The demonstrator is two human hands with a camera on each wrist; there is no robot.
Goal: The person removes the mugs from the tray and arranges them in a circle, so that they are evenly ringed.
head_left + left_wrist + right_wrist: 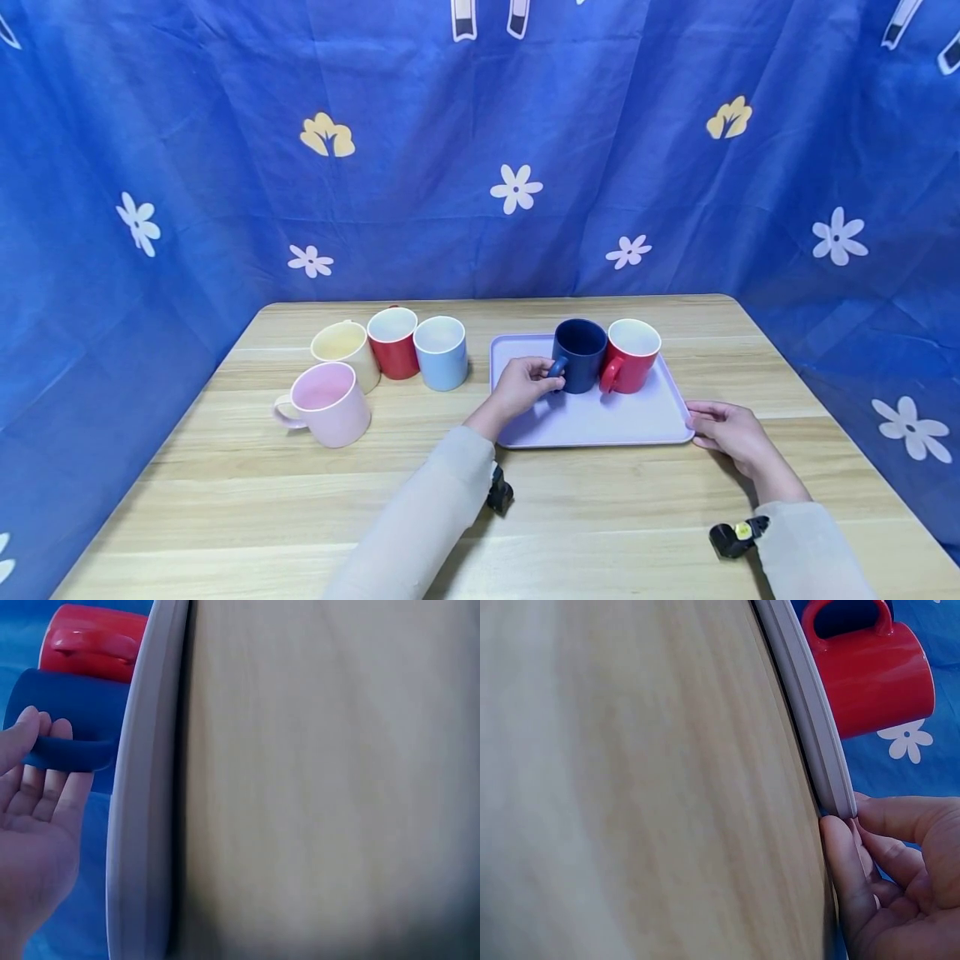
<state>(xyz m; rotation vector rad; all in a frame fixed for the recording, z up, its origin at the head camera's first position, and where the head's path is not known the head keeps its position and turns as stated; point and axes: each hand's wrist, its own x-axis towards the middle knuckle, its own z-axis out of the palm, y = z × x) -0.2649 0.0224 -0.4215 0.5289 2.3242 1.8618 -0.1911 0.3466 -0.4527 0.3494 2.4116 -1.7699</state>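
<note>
The head view is bright and crisp, with soft shadows beside the left sleeve [431, 517] and right sleeve [810, 550] and under the navy mug [583, 360]. Wide-angle stretch shows at the left and right of the blue curtain [405, 208]. The 2 wrist views are dimmer, the wooden tabletop [630, 787] blurring into streaks, while small glints mark the bright red mug [97, 645]

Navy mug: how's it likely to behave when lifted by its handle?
The navy mug looks rigid, so its smooth walls probably won't flex. Its handle, gripped by the left hand, sits to one side, so it may tilt on lifting. Close beside the red mug on the tray, it could knock that if swung.
</note>
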